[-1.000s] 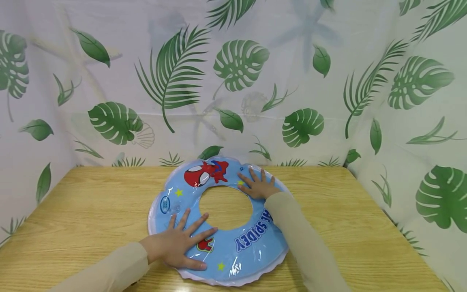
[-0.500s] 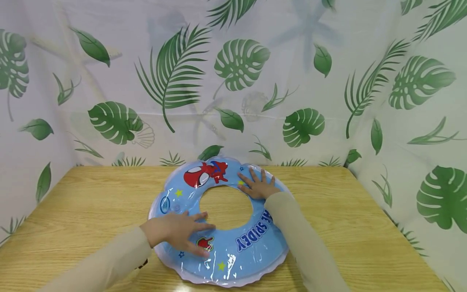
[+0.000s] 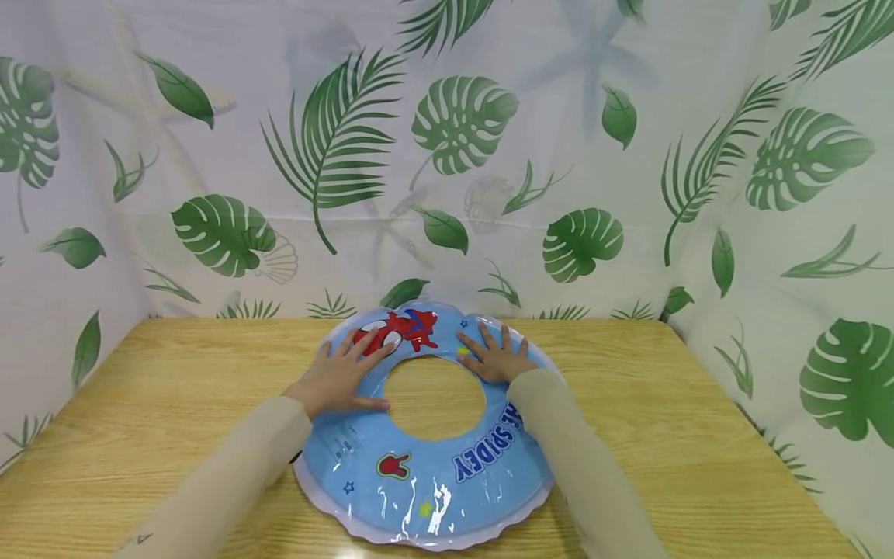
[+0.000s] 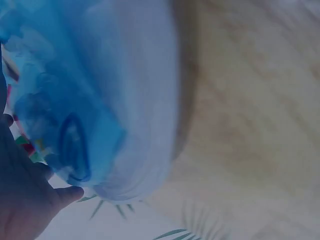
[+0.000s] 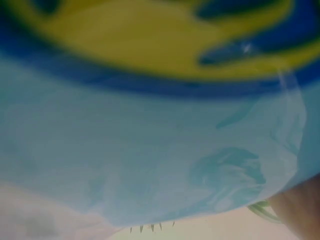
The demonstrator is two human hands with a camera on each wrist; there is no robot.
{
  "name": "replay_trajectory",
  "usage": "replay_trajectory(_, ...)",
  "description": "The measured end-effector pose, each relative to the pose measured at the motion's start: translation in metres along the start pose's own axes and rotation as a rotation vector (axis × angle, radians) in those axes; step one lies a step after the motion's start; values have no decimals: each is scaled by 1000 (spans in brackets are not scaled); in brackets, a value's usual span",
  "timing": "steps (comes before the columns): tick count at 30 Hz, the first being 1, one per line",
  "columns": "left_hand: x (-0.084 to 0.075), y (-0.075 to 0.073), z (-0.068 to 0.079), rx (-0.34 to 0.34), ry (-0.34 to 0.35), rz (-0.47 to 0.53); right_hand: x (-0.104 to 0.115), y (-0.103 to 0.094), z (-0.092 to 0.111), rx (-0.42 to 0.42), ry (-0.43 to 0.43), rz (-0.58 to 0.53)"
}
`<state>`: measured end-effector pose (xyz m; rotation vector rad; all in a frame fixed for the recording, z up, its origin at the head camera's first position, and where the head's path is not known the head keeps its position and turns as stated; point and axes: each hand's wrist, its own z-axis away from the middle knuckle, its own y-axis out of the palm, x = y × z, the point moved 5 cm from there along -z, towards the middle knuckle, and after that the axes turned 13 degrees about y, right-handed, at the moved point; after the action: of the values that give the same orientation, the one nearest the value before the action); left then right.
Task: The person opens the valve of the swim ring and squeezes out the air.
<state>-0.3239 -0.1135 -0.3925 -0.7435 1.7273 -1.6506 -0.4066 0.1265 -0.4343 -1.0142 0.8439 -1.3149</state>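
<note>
A light-blue inflatable swim ring (image 3: 433, 497) with a red cartoon figure, stars and "SPIDEY" lettering lies on the wooden table. My left hand (image 3: 341, 376), fingers spread, rests on the ring's upper-left part, its fingertips over the red figure and its thumb at the inner hole. On the upper-right part my right hand (image 3: 497, 357) lies with fingers spread. In the left wrist view the swim ring (image 4: 145, 100) shows its pale frilled edge, with the left hand (image 4: 27, 195) at lower left. The right wrist view is mostly filled by the ring's blue surface (image 5: 125, 145).
The wooden table (image 3: 188, 373) extends to both sides of the ring. A white curtain with green leaves (image 3: 475, 256) stands along the table's back edge and both sides.
My left hand has lifted from the ring's lower-left part and moved away from me to its upper-left part. The right hand and the ring have stayed almost where they were.
</note>
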Motion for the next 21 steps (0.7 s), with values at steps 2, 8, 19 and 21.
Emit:
replay_trajectory(2,4,5,0,23,-21,12,0,0,0,-3,-2,-2)
replay_trajectory(8,9,16,2,78,-54,54,0,0,-1,1,2,3)
replay_trajectory(19,16,30,0,225,-112,106,-3,5,-8,19,5,10)
replay_trajectory(21,17,31,-1,234,-112,114,-3,4,-7,18,3,10)
